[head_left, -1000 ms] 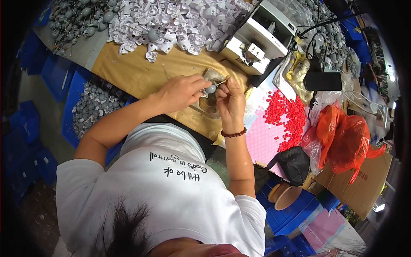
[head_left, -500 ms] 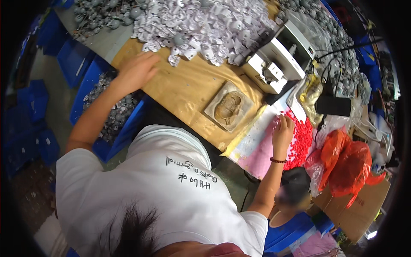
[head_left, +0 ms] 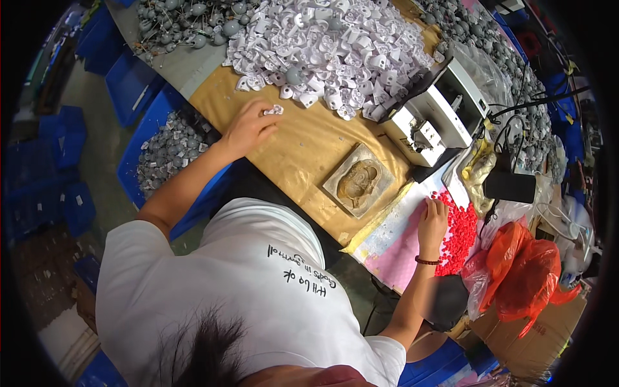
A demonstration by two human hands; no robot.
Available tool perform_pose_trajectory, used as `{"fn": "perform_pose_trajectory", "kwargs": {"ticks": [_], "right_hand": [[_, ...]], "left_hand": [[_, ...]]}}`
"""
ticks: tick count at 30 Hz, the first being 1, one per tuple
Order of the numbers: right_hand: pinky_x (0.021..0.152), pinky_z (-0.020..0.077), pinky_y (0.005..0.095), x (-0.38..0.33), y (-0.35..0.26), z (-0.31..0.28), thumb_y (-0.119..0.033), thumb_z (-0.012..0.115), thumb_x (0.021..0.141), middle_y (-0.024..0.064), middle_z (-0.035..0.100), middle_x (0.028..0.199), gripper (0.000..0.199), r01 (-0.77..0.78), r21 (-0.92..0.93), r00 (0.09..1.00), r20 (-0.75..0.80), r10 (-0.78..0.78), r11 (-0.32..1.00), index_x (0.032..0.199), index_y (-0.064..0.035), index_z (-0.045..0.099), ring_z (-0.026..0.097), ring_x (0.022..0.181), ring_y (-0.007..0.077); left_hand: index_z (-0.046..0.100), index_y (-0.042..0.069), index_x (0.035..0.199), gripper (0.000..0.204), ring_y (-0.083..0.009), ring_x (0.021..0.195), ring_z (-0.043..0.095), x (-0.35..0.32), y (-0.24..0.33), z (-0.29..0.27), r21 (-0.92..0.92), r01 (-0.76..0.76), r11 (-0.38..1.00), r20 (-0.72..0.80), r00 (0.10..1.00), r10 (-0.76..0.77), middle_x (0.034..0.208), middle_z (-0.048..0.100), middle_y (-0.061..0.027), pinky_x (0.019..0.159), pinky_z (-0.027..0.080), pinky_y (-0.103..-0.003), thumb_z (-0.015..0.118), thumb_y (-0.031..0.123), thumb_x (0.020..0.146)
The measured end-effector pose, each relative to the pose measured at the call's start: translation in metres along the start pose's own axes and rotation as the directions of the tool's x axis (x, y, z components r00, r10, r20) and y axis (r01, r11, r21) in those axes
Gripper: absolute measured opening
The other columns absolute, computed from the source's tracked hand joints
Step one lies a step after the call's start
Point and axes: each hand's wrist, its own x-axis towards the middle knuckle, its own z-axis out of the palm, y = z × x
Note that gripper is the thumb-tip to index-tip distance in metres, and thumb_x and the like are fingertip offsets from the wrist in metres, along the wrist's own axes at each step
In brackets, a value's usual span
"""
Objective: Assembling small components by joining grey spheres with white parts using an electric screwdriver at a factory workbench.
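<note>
My left hand (head_left: 248, 131) is closed on a small white plastic part (head_left: 274, 110), held at the fingertips just above the brown-covered table. A large heap of similar white parts (head_left: 322, 51) lies beyond it. At the right, my right hand (head_left: 432, 222) has its fingers drawn together at the left edge of a pile of small red pieces (head_left: 460, 235). Whatever its fingertips hold is too small to make out. Between the hands, a square metal fixture (head_left: 340, 178) with a rounded hollow rests on the table.
A white machine (head_left: 412, 134) stands behind the fixture. Grey round parts (head_left: 184, 22) are heaped at the far left, and a blue bin (head_left: 131, 173) of grey parts sits beside the table. A black phone (head_left: 509, 187) and red plastic bags (head_left: 525, 267) are at the right.
My left hand has moved right and nearer from the heap's edge, now with a white part in its fingers. My right hand stays by the red pieces. The whole view has shifted slightly.
</note>
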Motion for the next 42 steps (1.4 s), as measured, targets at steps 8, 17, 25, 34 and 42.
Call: {"fn": "perform_pose_trajectory", "kwargs": {"ticks": [8, 17, 25, 34, 42], "right_hand": [[0.080, 0.0509, 0.0372, 0.012, -0.026, -0.019, 0.004, 0.067, 0.080, 0.0135, 0.067, 0.095, 0.015, -0.114, 0.310, 0.975, -0.145, 0.165, 0.944, 0.094, -0.0009, 0.068, 0.063, 0.090, 0.0304], [0.072, 0.0500, 0.0338, 0.041, -0.136, -0.020, 0.008, 0.075, 0.071, 0.0103, 0.067, 0.087, 0.021, 0.147, 0.660, 0.971, -0.238, 0.020, 0.737, 0.086, -0.0028, 0.065, 0.063, 0.082, 0.0265], [0.076, 0.0457, 0.0378, 0.058, -0.159, 0.002, -0.001, 0.074, 0.073, 0.0063, 0.064, 0.093, 0.021, 0.311, 0.380, 0.939, -0.262, -0.221, 0.871, 0.090, -0.0066, 0.064, 0.060, 0.088, 0.0271], [0.081, 0.0481, 0.0416, 0.050, -0.168, 0.003, -0.002, 0.075, 0.075, 0.0075, 0.065, 0.097, 0.020, 0.261, 0.298, 0.952, -0.239, -0.193, 0.918, 0.093, -0.0059, 0.068, 0.060, 0.095, 0.0297], [0.083, 0.0478, 0.0407, 0.053, -0.165, -0.002, -0.001, 0.074, 0.079, 0.0139, 0.062, 0.101, 0.031, 0.156, 0.541, 0.964, -0.265, -0.008, 0.826, 0.108, -0.0016, 0.063, 0.059, 0.095, 0.0319]], "left_hand": [[0.066, 0.008, 0.103, 0.023, -0.0294, 0.090, 0.063, 0.031, 0.052, 0.021, -0.357, 0.109, 0.928, 0.103, 0.992, -0.077, 0.101, 0.062, -0.0104, 0.081, 0.052, -0.039, 0.068, 0.005, 0.080], [0.066, 0.010, 0.094, 0.027, -0.0276, 0.107, 0.054, 0.043, 0.136, 0.096, -0.453, -0.301, 0.839, 0.170, 0.895, 0.413, 0.103, 0.059, -0.0048, 0.089, 0.048, -0.038, 0.072, 0.002, 0.069], [0.062, 0.009, 0.109, 0.035, -0.0328, 0.114, 0.049, 0.057, 0.118, 0.069, -0.379, -0.184, 0.907, 0.069, 0.972, 0.226, 0.118, 0.054, -0.0115, 0.098, 0.041, -0.046, 0.075, 0.013, 0.076], [0.068, 0.010, 0.097, 0.018, -0.0303, 0.107, 0.048, 0.123, 0.020, 0.029, 0.206, 0.105, 0.973, -0.289, 0.956, -0.042, 0.109, 0.059, -0.0063, 0.093, 0.042, -0.039, 0.074, 0.016, 0.081], [0.066, 0.008, 0.095, 0.010, -0.0259, 0.091, 0.058, 0.143, 0.021, 0.003, -0.080, 0.058, 0.995, -0.265, 0.961, -0.077, 0.095, 0.066, -0.0043, 0.081, 0.047, -0.036, 0.067, 0.016, 0.089]]}}
